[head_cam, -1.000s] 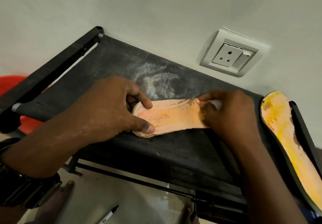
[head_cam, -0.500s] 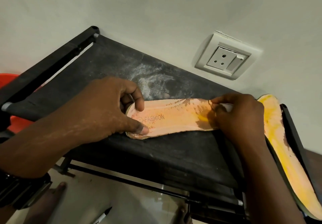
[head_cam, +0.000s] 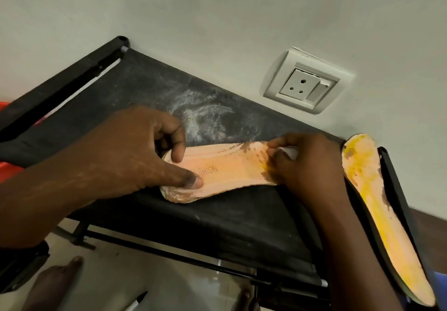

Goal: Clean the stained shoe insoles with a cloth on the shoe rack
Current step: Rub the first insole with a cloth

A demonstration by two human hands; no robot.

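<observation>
An orange insole [head_cam: 232, 168] with brown stains and the word FASHION lies flat on the black fabric top of the shoe rack [head_cam: 150, 86]. My left hand [head_cam: 135, 151] holds its heel end, thumb pressed on the near edge and forefinger curled over the far edge. My right hand [head_cam: 307, 165] grips a small white cloth [head_cam: 290, 152] and presses it on the insole's stained front part; most of the cloth is hidden in my fingers. A second insole [head_cam: 377, 211], orange with yellow streaks, leans along the rack's right end.
A white wall socket [head_cam: 306, 81] sits on the wall just behind the rack. White dust [head_cam: 208, 115] marks the fabric behind the insole. A red object [head_cam: 7, 165] shows at the far left. My feet [head_cam: 53, 284] and a marker pen [head_cam: 137, 301] are on the floor below.
My right hand has slid the cloth back to the left along the insole, after moving right half a second ago. My left hand keeps its hold on the heel end.
</observation>
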